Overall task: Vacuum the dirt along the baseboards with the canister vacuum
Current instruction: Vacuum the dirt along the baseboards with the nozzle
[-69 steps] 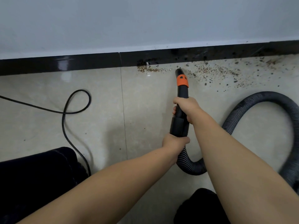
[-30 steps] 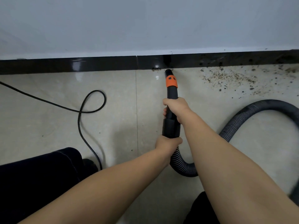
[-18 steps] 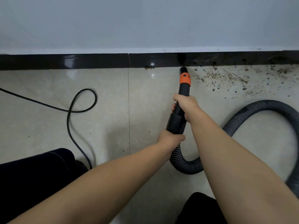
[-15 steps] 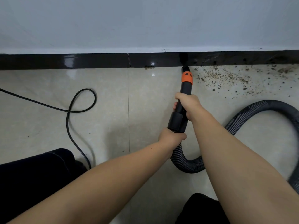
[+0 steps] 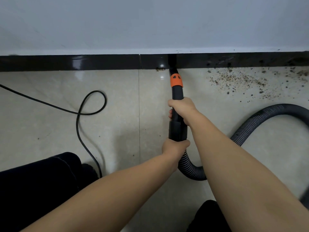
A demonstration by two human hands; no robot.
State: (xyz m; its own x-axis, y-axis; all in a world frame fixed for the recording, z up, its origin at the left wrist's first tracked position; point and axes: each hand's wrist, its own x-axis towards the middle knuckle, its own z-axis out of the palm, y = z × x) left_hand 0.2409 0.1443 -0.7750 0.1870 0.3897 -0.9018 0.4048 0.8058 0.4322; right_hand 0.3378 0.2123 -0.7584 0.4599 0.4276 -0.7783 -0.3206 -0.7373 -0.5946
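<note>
Both hands gripped the vacuum nozzle: the right hand farther along, the left hand nearer, at the hose. Its tip seemed to touch the baseboard; dirt lay scattered to the right

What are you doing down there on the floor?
A person is vacuuming dirt along the black baseboard. Both hands grip the vacuum nozzle: right hand ahead, left hand behind, near the hose. The tip touches the baseboard. Scattered dirt remains to the right.
</note>
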